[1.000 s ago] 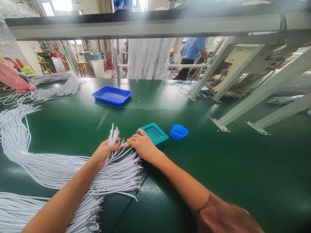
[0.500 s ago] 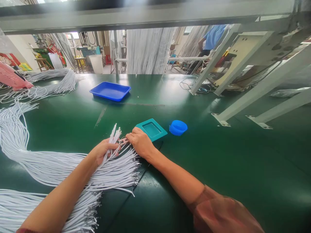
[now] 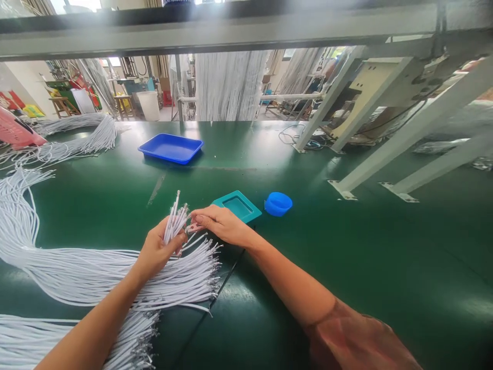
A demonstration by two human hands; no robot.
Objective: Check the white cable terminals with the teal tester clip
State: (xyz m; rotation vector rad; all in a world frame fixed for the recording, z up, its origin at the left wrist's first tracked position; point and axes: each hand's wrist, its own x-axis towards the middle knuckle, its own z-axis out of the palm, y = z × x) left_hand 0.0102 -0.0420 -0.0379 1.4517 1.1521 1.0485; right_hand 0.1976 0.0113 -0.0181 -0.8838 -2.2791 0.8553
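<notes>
My left hand [image 3: 157,246] is closed around a small bunch of white cords [image 3: 176,221], their tipped ends pointing up. Close beside it, my right hand [image 3: 221,223] pinches a small flat pinkish piece with dark holes [image 3: 194,226]; its exact kind is not clear. That piece meets or nearly meets the cords at the left hand's fingertips. Under both hands lies a thick bundle of white cords [image 3: 96,270], its ends fanned out to the right. A second bundle [image 3: 127,339] is partly hidden beneath my left forearm.
Behind my right hand lies a teal tray [image 3: 254,215], with a blue round cup [image 3: 278,204] to its right. A blue tray [image 3: 171,150] is farther back. Grey metal legs [image 3: 370,159] stand on the green table [image 3: 346,267] at right. A pink device [image 3: 17,131] is far left.
My left hand has turned, so the cords in it stand more upright. My right hand has shifted slightly, still pinching the pinkish piece. The view has moved a little; the background person is out of sight.
</notes>
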